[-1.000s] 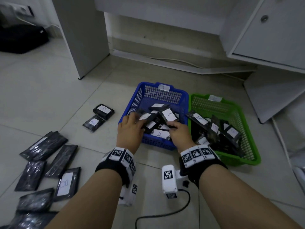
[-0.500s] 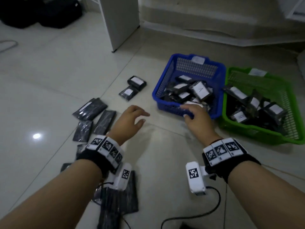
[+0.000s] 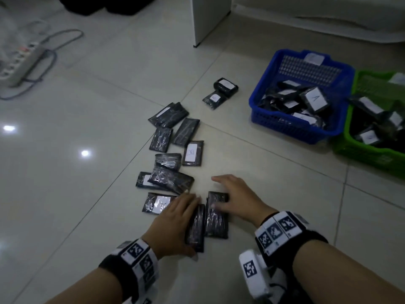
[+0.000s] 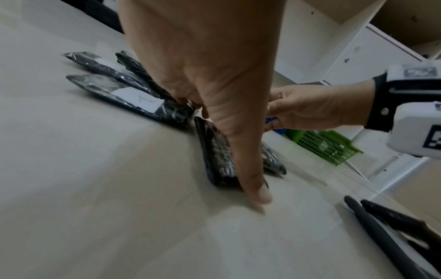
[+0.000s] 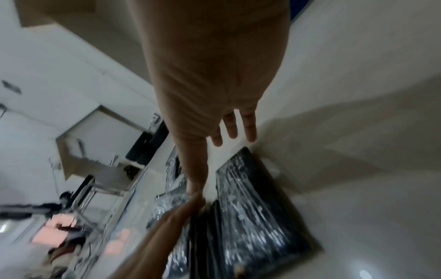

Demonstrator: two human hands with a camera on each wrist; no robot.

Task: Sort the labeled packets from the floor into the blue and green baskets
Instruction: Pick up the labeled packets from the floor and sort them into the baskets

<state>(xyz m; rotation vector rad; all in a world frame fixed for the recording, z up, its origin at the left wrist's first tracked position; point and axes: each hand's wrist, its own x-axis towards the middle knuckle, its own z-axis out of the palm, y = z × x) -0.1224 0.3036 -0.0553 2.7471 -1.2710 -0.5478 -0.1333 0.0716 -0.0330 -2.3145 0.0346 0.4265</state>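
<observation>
We have both hands down on the tiled floor (image 3: pixel 274 194) over the two nearest packets, and the step in hand, as we judge it, is to lift these two and read their labels. Our left hand (image 3: pixel 175 220) has its fingers (image 3: pixel 188 199) laid fairly straight along the narrow packet (image 3: pixel 196 227), which stands tipped up on its long edge, and the thumb (image 4: pixel 257 192) reaches down past its near end to the floor; nothing is pinched yet. Our right hand (image 3: pixel 236 199) is spread wide and relaxed, its fingertips (image 5: pixel 248 132) reaching past the far end of the flat packet (image 3: pixel 217 218), holding nothing.

Both packets show only their black wrapped backs, so we cannot tell which basket either belongs in. To do this well we should curl the left fingers over the upper edge of the tipped packet and meet them with the thumb, since that edge is already off the floor. The flat one lies flush on smooth tile, so we should hook a fingertip under its far edge rather than press down, then turn it label-up.

The blue basket (image 3: pixel 263 119) and green basket (image 3: pixel 355 150) sit well beyond our right fingertips, both already partly filled. More packets (image 3: pixel 175 178) lie just ahead of the left fingers
</observation>
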